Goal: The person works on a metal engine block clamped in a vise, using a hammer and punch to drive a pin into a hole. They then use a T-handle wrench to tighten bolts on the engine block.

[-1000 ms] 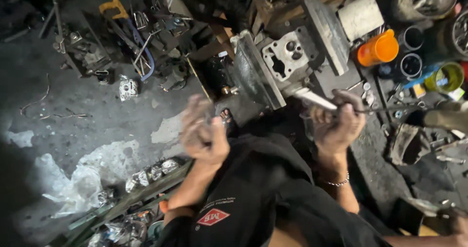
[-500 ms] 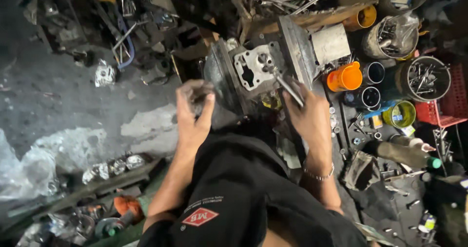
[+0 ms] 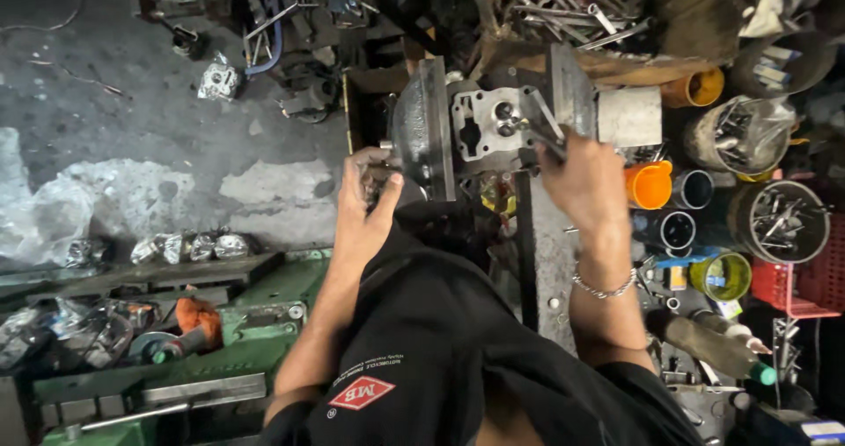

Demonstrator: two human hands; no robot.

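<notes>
Head view, looking straight down. Grey metal casting [image 3: 482, 127] sits upper centre of the frame, clamped between two vise plates [image 3: 433, 129] — one on each side of it, both touching.

Left hand [image 3: 365, 201]: centre of frame, just left of the left plate. Grip pressed together round a small dark part at the plate's lower edge; what the part is, cannot tell.

Right hand [image 3: 588, 180]: right of centre, just below the right plate. Grip pinching a slim metal tool [image 3: 539, 122] that slants up and left, its tip on the casting's face. Bracelet [image 3: 604, 287] on that wrist.

Around: orange cup [image 3: 650, 184] just right of the right hand; tins of bolts [image 3: 779, 221] at right edge, well apart from the hands. Box of wrenches [image 3: 563, 14] above the vise. Green machine [image 3: 220, 340] at lower left; concrete floor [image 3: 132, 147] at upper left — scrap metal scattered on it.
</notes>
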